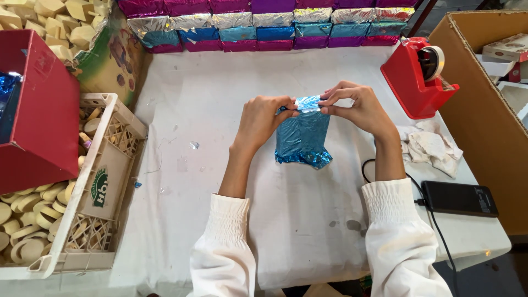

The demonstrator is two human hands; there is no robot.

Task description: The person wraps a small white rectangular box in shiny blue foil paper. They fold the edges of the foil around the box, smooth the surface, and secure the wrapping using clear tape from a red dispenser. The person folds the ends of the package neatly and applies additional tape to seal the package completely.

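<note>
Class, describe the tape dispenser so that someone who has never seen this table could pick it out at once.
Start at the white table and go to its far right edge, beside the big cardboard box. There stands the tape dispenser, just beyond the right hand. It is the only solid red plastic block there, carrying a pale tape roll.

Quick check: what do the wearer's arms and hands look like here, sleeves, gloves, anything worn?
Both hands are bare: no gloves, rings, watch or bracelet visible on the left hand or the right hand. Each arm wears a loose white long sleeve, pushed up so the forearm shows. The left sleeve's cuff and the right sleeve's cuff are wide bands of gathered, ribbed smocking. No markings on the fabric.
</note>
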